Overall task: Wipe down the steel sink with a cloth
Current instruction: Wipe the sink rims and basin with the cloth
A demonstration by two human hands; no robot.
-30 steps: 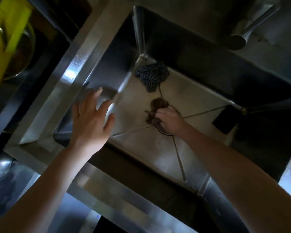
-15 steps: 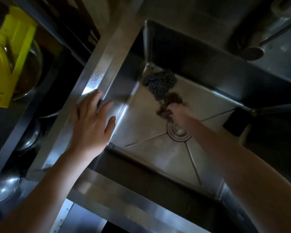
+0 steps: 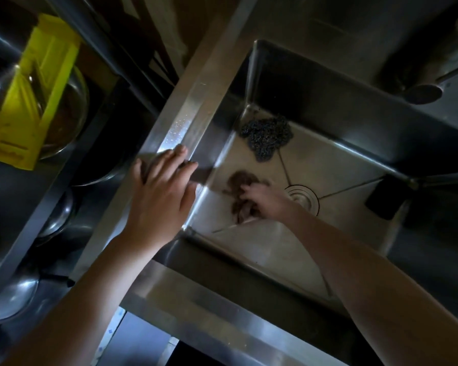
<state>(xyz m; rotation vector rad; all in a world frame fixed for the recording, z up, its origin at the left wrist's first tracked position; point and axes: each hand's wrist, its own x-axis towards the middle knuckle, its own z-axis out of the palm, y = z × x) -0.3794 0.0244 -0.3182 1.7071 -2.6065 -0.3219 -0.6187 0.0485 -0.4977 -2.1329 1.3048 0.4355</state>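
Note:
A deep square steel sink (image 3: 336,165) fills the middle of the head view, with a round drain (image 3: 302,197) in its floor. My right hand (image 3: 267,202) presses a crumpled brown cloth (image 3: 239,180) onto the sink floor, left of the drain and near the left wall. My left hand (image 3: 161,191) rests flat on the sink's left rim, fingers spread and holding nothing.
A dark metal scouring pad (image 3: 266,136) lies in the far left corner of the basin. A black sponge-like block (image 3: 384,199) sits at the right wall. The faucet head (image 3: 423,93) hangs over the back. A glass bowl (image 3: 64,112) and yellow packet (image 3: 35,91) stand at left.
My right hand has slid the cloth from the spot above the drain to the left side of the sink floor. My left hand stays on the rim.

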